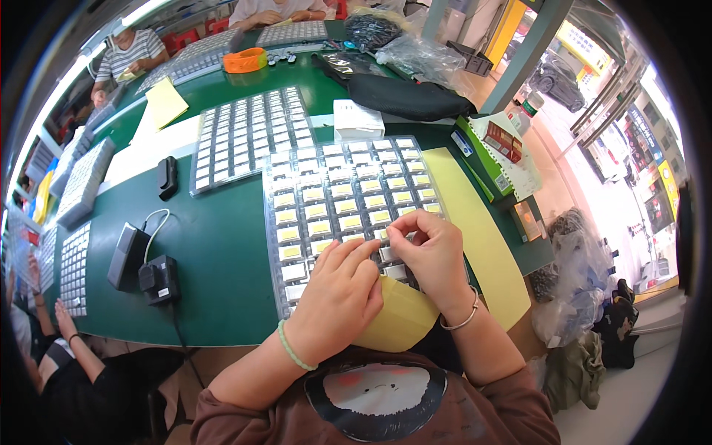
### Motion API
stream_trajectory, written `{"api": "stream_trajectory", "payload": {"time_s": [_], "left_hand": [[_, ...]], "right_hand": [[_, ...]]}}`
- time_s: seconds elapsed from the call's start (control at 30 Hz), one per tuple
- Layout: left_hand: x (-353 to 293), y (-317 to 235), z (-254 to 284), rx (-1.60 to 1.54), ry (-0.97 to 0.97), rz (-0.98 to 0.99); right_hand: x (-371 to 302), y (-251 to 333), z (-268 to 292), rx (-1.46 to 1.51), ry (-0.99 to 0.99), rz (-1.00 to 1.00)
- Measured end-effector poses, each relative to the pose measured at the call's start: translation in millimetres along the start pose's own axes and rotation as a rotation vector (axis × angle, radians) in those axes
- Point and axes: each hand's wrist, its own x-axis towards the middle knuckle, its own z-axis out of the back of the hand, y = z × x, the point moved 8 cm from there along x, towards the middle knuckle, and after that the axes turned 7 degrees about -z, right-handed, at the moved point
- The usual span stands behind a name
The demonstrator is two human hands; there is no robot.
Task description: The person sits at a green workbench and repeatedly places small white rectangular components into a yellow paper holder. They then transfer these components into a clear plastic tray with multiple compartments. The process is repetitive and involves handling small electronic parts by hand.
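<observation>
A clear plastic tray lies in front of me, filled with rows of small white rectangular pieces. Many of these carry a yellow label on top; the nearest rows look plain white. My left hand rests over the lower middle of the tray, its fingers stretched forward onto the pieces. Thumb and forefinger of my right hand are pinched together just above a piece beside the left fingertips; what they hold is too small to make out. A yellow sheet sits under my wrists at the tray's near edge.
Another filled tray lies beyond, with a white box beside it. Black adapters with a cable stand at left. A larger yellow sheet and a green box are at right. Co-workers sit at the far and left sides.
</observation>
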Motion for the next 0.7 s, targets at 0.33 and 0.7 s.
{"api": "stream_trajectory", "payload": {"time_s": [0.33,0.7], "left_hand": [[1,-1,-2,0.019,-0.023,-0.009],[1,-3,-1,0.035,-0.018,-0.009]], "right_hand": [[-1,4,0,-0.091,-0.06,0.059],[-5,10,-3,-0.172,-0.072,0.111]]}}
